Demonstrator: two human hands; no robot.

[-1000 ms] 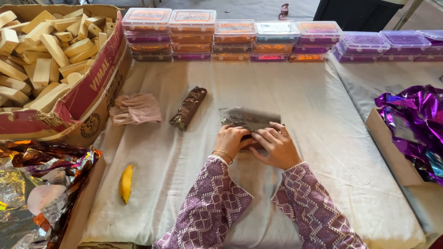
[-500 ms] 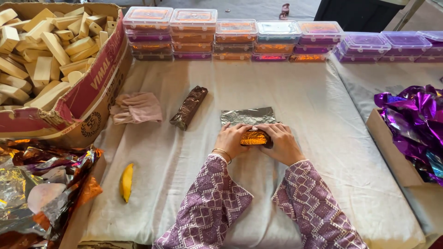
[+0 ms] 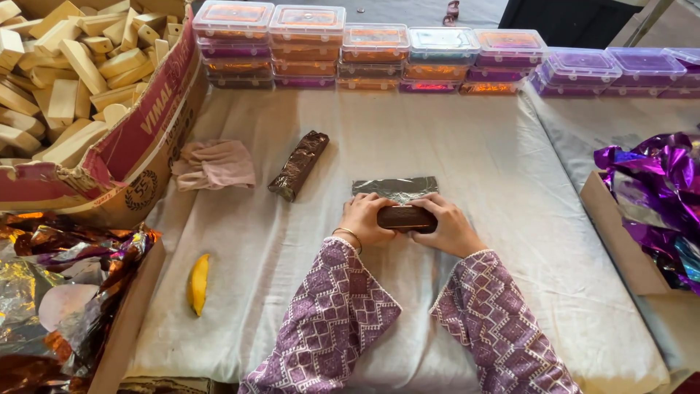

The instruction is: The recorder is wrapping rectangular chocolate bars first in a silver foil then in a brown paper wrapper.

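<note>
A brown foil-wrapped bar (image 3: 405, 217) is held lengthwise between both hands near the middle of the desk (image 3: 510, 168), which is covered with a pale cloth. The left hand (image 3: 362, 219) is closed on the bar's left end and the right hand (image 3: 446, 228) on its right end, the fingers (image 3: 430, 206) curled over the top. The loose flap of silver-grey foil (image 3: 395, 187) is seen lying flat on the cloth just beyond the bar, touching it.

A second wrapped bar (image 3: 299, 165) lies tilted to the left, apart from the hands, with a crumpled pink cloth (image 3: 214, 164) beside it. A yellow wedge-shaped piece (image 3: 197, 283) rests near the desk's near left edge. A cardboard box of pale wooden blocks (image 3: 65, 80) stands at the far left, stacked lidded plastic containers (image 3: 379, 55) line the far edge, and purple foil (image 3: 656, 197) is heaped in a box at the right.
</note>
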